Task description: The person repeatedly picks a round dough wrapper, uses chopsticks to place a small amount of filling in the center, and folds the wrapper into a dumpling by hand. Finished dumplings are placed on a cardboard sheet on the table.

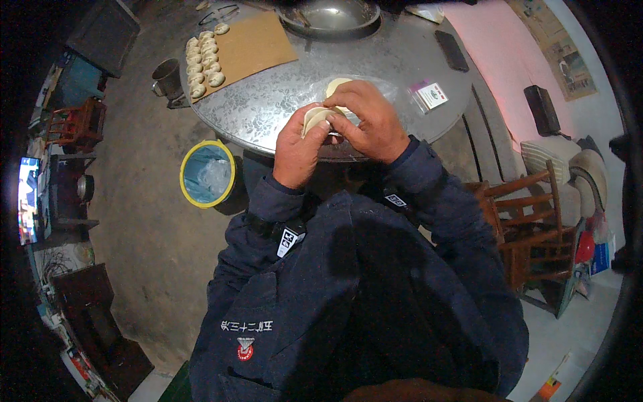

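Observation:
Over the near edge of a round table, my left hand (pixel 299 148) and my right hand (pixel 369 118) hold a folded dumpling wrapper (pixel 315 118) between them. My thumbs press along its pale edge, and any filling inside is hidden. Just behind my right hand lie one or more round dough wrappers (pixel 336 87) on a clear plastic bag (pixel 384 89). Farther left, several shaped dumplings (pixel 210 58) stand in rows on a brown board (pixel 256 42), along its left side.
A large metal pan (pixel 329 17) stands at the table's (pixel 251 110) far side. On the right are a dark phone-like slab (pixel 451 50) and a printed packet (pixel 429 97). A yellow-rimmed bin (pixel 207 173) and a metal mug (pixel 167 76) are on the left. Wooden chairs (pixel 527 211) stand right.

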`<state>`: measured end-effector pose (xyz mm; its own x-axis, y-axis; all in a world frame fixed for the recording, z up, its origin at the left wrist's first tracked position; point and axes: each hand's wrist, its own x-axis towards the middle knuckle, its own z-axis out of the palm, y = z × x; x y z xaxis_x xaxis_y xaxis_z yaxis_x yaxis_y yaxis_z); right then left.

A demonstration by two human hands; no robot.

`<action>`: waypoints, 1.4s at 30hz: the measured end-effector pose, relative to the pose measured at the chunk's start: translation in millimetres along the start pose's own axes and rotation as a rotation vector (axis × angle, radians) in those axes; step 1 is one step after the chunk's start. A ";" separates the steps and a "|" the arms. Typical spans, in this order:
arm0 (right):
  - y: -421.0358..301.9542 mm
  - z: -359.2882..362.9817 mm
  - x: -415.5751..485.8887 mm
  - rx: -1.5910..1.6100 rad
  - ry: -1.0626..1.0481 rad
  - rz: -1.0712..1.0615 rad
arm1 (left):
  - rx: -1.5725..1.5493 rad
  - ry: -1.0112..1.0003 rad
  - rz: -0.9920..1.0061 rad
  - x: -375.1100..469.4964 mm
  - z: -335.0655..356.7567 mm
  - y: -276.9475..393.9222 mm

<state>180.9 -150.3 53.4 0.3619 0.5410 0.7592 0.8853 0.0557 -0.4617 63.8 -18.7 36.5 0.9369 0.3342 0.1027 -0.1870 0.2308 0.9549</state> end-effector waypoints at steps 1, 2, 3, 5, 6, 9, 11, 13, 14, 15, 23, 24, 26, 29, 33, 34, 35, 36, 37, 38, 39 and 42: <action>0.6 -0.7 -0.6 0.007 -0.009 -0.002 | -0.008 -0.004 0.008 -0.7 -0.1 0.1; 1.3 -1.2 -1.0 0.003 -0.021 -0.002 | 0.002 -0.006 -0.003 -0.4 -0.2 0.3; 2.1 -1.6 -1.8 0.001 -0.034 -0.004 | -0.001 -0.012 -0.006 0.1 -0.6 0.5; 3.3 -1.2 -3.3 0.000 -0.050 -0.011 | 0.003 -0.026 -0.015 0.0 -2.2 1.1; 4.0 -1.2 -4.2 0.002 -0.054 -0.017 | 0.009 -0.035 -0.021 -0.5 -3.2 1.3; 4.7 -0.3 -4.8 -0.013 -0.067 -0.042 | 0.012 -0.039 -0.036 -2.0 -4.3 0.2; 3.3 -0.8 -3.9 -0.003 -0.056 -0.045 | 0.024 -0.057 -0.043 -1.8 -5.0 1.0; -0.8 -1.7 -1.8 0.035 -0.026 -0.028 | 0.063 -0.081 -0.075 -2.4 -6.2 4.7; -3.9 -3.8 -1.2 0.111 -0.062 0.057 | 0.080 -0.102 -0.030 -3.1 -6.0 7.2; -7.4 -6.4 -0.5 0.187 -0.097 0.142 | 0.109 -0.109 -0.009 -4.0 -5.8 10.3; -29.2 -24.9 9.7 0.526 -0.119 0.436 | 0.164 -0.129 0.136 -7.6 2.9 24.5; -31.3 -24.6 10.0 0.519 -0.108 0.446 | 0.152 -0.105 0.152 -8.2 4.4 23.0; -34.5 -23.6 10.2 0.520 -0.104 0.464 | 0.229 -0.074 0.218 -7.9 3.8 22.1; -36.6 -22.8 10.2 0.504 -0.130 0.479 | 0.475 -0.026 0.376 -7.7 2.1 22.8; -36.6 -21.1 10.7 0.442 -0.167 0.517 | 0.661 0.035 0.554 -8.6 2.4 26.2; -36.7 -20.0 10.9 0.428 -0.178 0.525 | 0.688 0.033 0.583 -8.2 1.5 27.6; -36.7 -18.7 11.4 0.467 -0.190 0.563 | 0.715 0.027 0.600 -8.1 0.2 28.9; -37.0 -16.9 11.9 0.494 -0.206 0.585 | 0.741 0.020 0.616 -8.0 -1.4 30.0; -37.2 -15.5 12.3 0.492 -0.215 0.619 | 0.771 0.022 0.623 -8.2 -2.7 30.4; -37.8 -13.9 12.2 0.532 -0.185 0.616 | 0.745 0.042 0.588 -8.3 -3.2 29.9; -38.7 -12.4 11.6 0.542 -0.148 0.623 | 0.721 0.072 0.544 -8.4 -3.3 28.9; -39.3 -8.7 9.5 0.642 0.026 0.711 | 0.361 0.162 0.312 -8.5 -1.7 25.5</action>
<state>152.1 -154.7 82.7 0.7659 0.6074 0.2109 0.1298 0.1752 -0.9759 50.6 -14.1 59.5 0.7896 0.4807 0.3815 -0.3101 -0.2240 0.9239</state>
